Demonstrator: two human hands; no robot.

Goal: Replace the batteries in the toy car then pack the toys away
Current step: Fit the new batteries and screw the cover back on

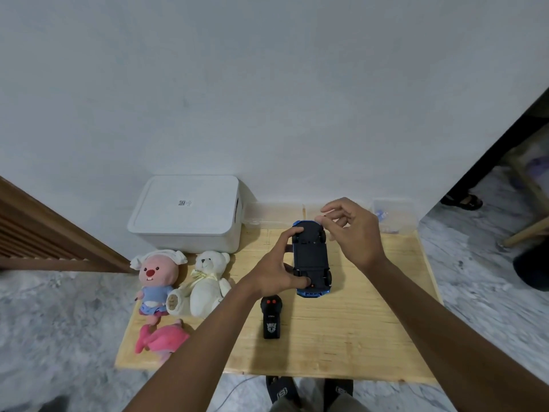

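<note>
**Toy car upside down in the left hand**

While the blue toy car (311,258) lies belly-up over the middle of the wooden table (371,322), the left hand (277,270) grips its side, thumb and forefinger spread along the chassis. At the car's 1 o'clock the right hand (352,230) hovers, fingertips curled loosely together; whether they pinch anything, I cannot tell. The black remote (271,318) lies at 7 o'clock.
</note>
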